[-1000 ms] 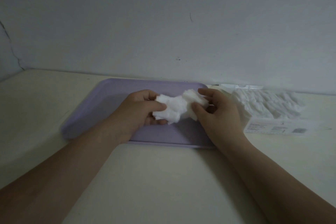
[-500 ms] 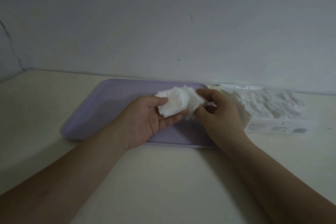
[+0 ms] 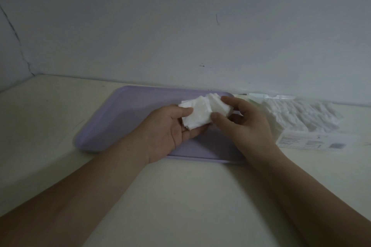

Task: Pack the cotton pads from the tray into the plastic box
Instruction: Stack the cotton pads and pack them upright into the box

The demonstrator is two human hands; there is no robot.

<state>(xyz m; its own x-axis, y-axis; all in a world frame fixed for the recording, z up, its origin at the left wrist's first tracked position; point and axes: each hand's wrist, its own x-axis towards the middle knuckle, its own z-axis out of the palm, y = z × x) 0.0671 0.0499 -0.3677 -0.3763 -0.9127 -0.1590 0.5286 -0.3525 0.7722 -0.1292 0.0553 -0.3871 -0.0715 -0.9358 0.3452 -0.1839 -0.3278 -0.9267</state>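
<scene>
Pinching one loose bundle between them, both hands work the pads (image 3: 197,115) in the air just above the tray's 3 o'clock half. The left thumb (image 3: 185,110) presses down on the bundle's 8 o'clock end while the curled left fingers (image 3: 192,134) cup it from beneath, the left hand (image 3: 170,132) lying palm up as a shelf. The right thumb (image 3: 217,120) and index finger (image 3: 230,100) close on the 2 o'clock end, with the right hand (image 3: 249,128) turned palm inward. Its other fingers curl behind, and whether they touch the cotton cannot be told.

The hold looks meant to square a ragged sheaf. The pads are fanned and offset, with corners sticking out, so one hand supports while the other can nudge the edges into line, probably ahead of a transfer. The bundle's long axis runs from 8 to 2 o'clock, its upper end pointing toward the box's far corner and its flat faces tilted up toward the camera.

The tray (image 3: 120,122) shows no other pads in its visible part, though the hands hide some of it. The box (image 3: 313,143) sits on the table (image 3: 180,196) just beside the tray at 3 o'clock. It is already heaped with a row (image 3: 301,115) of white pads standing on edge, and its lid (image 3: 271,96) seems folded back at 12 o'clock toward the wall (image 3: 180,26). I judge this the last handful.
</scene>
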